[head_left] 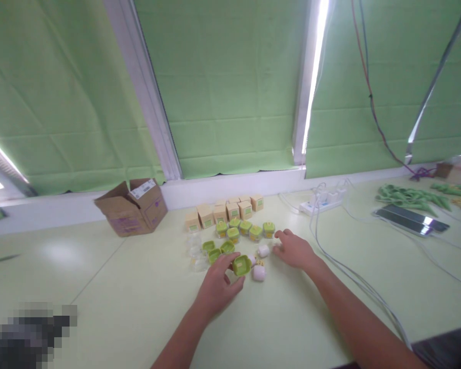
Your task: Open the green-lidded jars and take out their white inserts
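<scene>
My left hand (217, 287) grips a square green lid (242, 265) between thumb and fingers, just above the pale table (100, 287). My right hand (294, 249) rests on the table with fingers spread, touching a small white piece (263, 250). Another white piece (258, 272) lies between my hands. Behind them stand several small jars with green lids (246, 228), loose green lids (218, 251) and clear jar bodies (195, 249). A group of small tan boxes (223, 209) stands at the back.
An open cardboard box (132, 206) lies tipped at the back left. A white power strip (322, 203) with cables (353, 277) trails along my right arm. Green items (411, 197) and a dark flat device (409, 219) lie at the far right. Green blinds hang behind.
</scene>
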A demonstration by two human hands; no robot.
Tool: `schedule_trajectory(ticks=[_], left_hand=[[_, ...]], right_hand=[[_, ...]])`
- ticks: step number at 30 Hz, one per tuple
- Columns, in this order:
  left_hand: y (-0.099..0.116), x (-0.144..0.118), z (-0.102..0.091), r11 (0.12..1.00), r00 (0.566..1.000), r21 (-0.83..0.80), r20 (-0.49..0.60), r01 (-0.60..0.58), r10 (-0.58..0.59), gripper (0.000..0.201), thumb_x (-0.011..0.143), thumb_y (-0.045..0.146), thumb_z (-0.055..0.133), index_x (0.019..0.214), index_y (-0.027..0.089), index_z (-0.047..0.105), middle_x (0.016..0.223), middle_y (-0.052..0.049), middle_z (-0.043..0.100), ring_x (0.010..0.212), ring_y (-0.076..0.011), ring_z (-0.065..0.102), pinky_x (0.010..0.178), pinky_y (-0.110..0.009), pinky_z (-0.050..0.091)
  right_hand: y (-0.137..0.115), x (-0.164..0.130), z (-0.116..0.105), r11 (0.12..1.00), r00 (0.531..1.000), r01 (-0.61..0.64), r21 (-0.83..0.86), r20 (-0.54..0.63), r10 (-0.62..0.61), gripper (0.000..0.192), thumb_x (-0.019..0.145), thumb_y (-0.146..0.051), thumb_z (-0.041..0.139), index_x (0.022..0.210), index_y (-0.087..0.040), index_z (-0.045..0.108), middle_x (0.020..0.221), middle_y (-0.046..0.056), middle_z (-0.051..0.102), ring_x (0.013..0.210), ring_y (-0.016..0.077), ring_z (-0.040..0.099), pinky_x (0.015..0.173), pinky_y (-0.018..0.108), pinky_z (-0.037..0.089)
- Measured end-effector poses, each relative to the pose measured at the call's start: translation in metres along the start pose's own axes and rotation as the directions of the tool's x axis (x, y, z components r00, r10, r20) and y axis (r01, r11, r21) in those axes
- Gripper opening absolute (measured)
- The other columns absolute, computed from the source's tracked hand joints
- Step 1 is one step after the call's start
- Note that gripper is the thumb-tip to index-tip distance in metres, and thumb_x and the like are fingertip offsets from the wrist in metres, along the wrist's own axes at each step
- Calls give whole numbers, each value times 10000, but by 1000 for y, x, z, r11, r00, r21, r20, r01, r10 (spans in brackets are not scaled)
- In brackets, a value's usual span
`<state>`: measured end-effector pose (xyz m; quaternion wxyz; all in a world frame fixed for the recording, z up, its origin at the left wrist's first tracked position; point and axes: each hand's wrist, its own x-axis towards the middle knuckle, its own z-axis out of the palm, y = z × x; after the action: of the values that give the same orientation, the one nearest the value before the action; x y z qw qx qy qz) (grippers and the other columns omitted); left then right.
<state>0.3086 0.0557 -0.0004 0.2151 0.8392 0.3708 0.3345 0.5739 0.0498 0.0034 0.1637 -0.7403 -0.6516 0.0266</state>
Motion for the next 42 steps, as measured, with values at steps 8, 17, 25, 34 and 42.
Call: schedule_trajectory(ticks=[8, 17, 25, 34, 42], left_hand=[[8, 1, 0, 997, 998, 37, -29, -62, 64, 478, 718, 163, 597, 1187, 214, 521, 1147, -60, 564, 836, -136, 550, 717, -264, 497], [4, -4, 7, 992, 996, 94, -12, -84, 86, 506, 742, 184, 591, 1233, 235, 481, 1174, -45, 568, 938, -164, 541, 708, -258, 484], [6, -3, 9, 999, 999, -16, -11, -50, 50, 484, 747, 167, 573, 1223, 217, 501, 1169, -60, 559, 784, -107, 559, 623, -205, 512], [13, -2, 7, 993, 994, -39, -2, -111, 111, 476, 724, 146, 594, 1191, 221, 543, 1152, -67, 577, 1023, -178, 546, 792, -274, 525], [7, -2, 9, 997, 996, -34, -60, -74, 72, 502, 710, 168, 622, 1205, 214, 552, 1135, -60, 606, 1009, -174, 575, 792, -265, 536]], right_hand=[[-41, -19, -11, 790, 830, 542, 288, -332, -449, 175, 887, -279, 482, 950, -190, 619, 883, 52, 534, 837, 148, 515, 759, 270, 399], [-63, -27, 8, 765, 767, 630, 136, -259, -586, 127, 831, -326, 599, 848, -237, 689, 773, 15, 475, 684, 99, 446, 593, 223, 299], [-64, -26, 11, 763, 746, 641, 82, -301, -595, 142, 830, -307, 597, 768, -190, 648, 751, 9, 462, 660, 89, 411, 578, 222, 266], [-63, -25, 17, 739, 774, 631, 235, -249, -582, 111, 782, -238, 640, 703, -165, 612, 767, 0, 452, 662, 81, 415, 590, 198, 303], [-65, -27, 17, 738, 720, 665, 115, -361, -593, 147, 818, -259, 592, 708, -163, 603, 728, 11, 456, 658, 99, 405, 594, 227, 280]])
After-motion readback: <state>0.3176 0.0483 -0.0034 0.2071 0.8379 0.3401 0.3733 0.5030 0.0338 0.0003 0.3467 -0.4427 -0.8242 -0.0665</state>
